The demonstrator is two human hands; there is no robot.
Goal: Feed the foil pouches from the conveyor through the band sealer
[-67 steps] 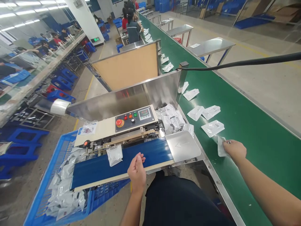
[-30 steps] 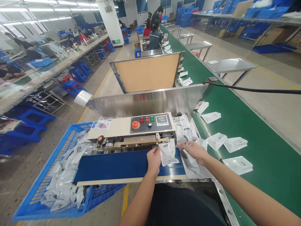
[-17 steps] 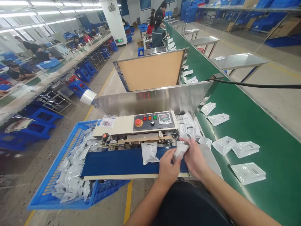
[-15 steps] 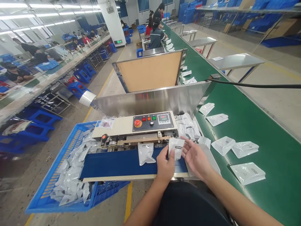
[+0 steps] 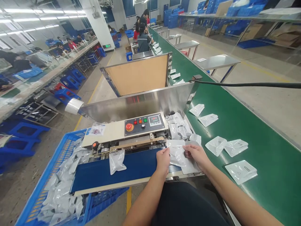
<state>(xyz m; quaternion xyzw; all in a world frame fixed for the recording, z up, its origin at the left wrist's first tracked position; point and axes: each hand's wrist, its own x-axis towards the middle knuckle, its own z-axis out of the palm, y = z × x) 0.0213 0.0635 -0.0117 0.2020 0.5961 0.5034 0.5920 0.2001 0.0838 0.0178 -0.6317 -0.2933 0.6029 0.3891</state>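
Note:
A white pouch (image 5: 176,153) is stretched upright between my two hands at the right end of the sealing machine (image 5: 113,128). My left hand (image 5: 163,160) pinches its left edge; my right hand (image 5: 196,154) grips the upper right edge. The pouch's top lies close to the machine's sealing slot. Farther left, another white pouch (image 5: 117,162) hangs from the sealing strip over the blue conveyor belt (image 5: 138,168). Behind my right hand, a heap of white pouches (image 5: 179,125) lies against the machine's end.
A blue basket (image 5: 33,196) full of pouches stands at the left. To the right runs a green conveyor (image 5: 235,125) with several pouches on it. A metal panel (image 5: 138,102) rises behind the machine, and a black cable (image 5: 235,84) crosses the conveyor. Several people sit farther back.
My right hand has closed on the pouch, which my left hand held alone before, and the pouch now faces the slot. The hanging pouch has travelled left. The view has shifted.

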